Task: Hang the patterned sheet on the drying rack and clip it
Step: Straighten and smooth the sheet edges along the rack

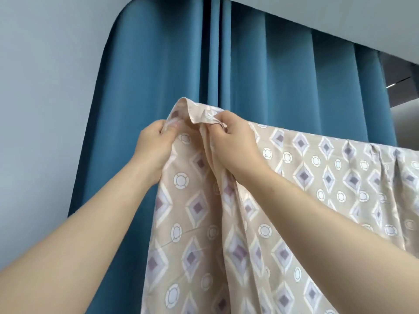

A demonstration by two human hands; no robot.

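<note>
The patterned sheet (294, 200) is beige with purple diamonds and white circles. It hangs down across the right and lower middle of the view, its top edge running level to the right. Whatever bar carries it is hidden under the cloth. My left hand (154, 146) grips the sheet's upper left edge. My right hand (233, 141) pinches a raised fold of the same corner just to the right. The two hands are close together, held up at head height. No clip shows.
Blue pleated curtains (172, 71) hang right behind the sheet. A pale grey wall (45, 109) fills the left side. A white ceiling soffit (340, 17) runs along the top right.
</note>
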